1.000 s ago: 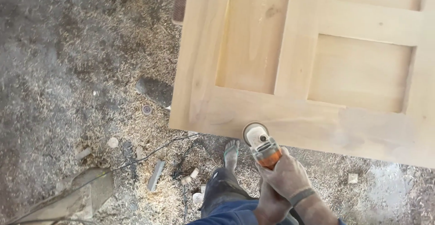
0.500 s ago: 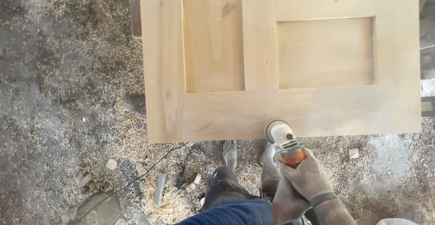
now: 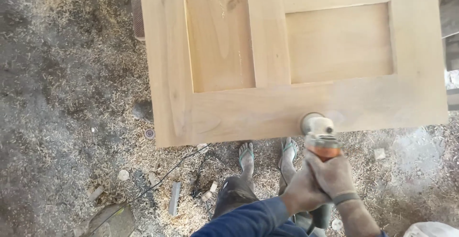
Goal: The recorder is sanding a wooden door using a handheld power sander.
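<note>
A pale wooden panelled door [image 3: 224, 117] lies flat in front of me, with two recessed panels showing. An orange and grey hand-held power sander [image 3: 319, 136] rests with its round head on the door's near rail, close to the front edge. Both my hands grip its body: my right hand [image 3: 334, 175] on top, with a dark band at the wrist, and my left hand [image 3: 300, 191], in a blue sleeve, from the left underneath. Fine dust hazes the wood around the sander's head.
The ground [image 3: 62, 122] is covered in wood shavings and sawdust. My feet in sandals [image 3: 246, 153] stand just under the door's edge. A black cable [image 3: 158, 182] runs across the ground at left, near small wood offcuts [image 3: 174, 198].
The view has shifted so the door sits more to the left and squarer. The sander has stayed on the near rail, moving slightly along it with both hands.
</note>
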